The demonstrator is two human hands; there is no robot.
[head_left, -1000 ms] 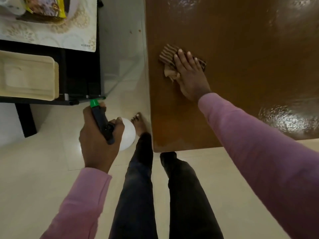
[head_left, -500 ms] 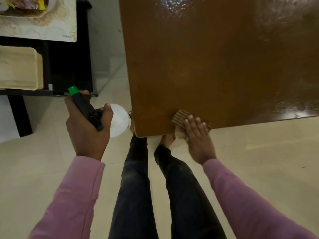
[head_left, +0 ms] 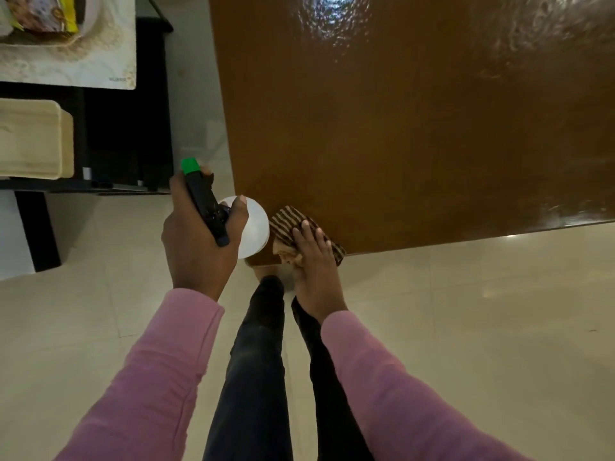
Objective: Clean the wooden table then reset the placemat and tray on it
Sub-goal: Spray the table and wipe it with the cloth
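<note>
Looking down through the head camera, my right hand (head_left: 314, 261) lies flat in the lower middle of the frame. Its fingers are straight and press a brown striped cloth (head_left: 286, 221) onto the near left corner of the wooden table (head_left: 416, 144). Part of the cloth bunches past the table's edge under my palm.

My left hand (head_left: 196, 247) is clamped round the black trigger head of a spray bottle (head_left: 254, 227). Its green nozzle (head_left: 190, 165) points to the upper left, and its white body sits just beside the cloth and the corner. I cannot tell whether the bottle touches the wood.

The table top shows a wet sheen across the upper middle and right of the frame. The placemat (head_left: 100, 68) lies in the upper left with a dish (head_left: 90, 15) of packets (head_left: 40, 18) on it. The beige tray (head_left: 33, 141) sits below it at the left edge. Both rest on a black side table (head_left: 126, 134), well apart from the wooden one across a strip of floor (head_left: 466, 327).

I judge the wiping unfinished and the reset not begun. With the cloth this close to the corner, one more outward stroke could push it off onto the floor. The bottle could knock the corner. A stray squeeze of the trigger would wet the floor under me. If I put the placemat back before the sheen is gone, it will trap damp against the wood.
</note>
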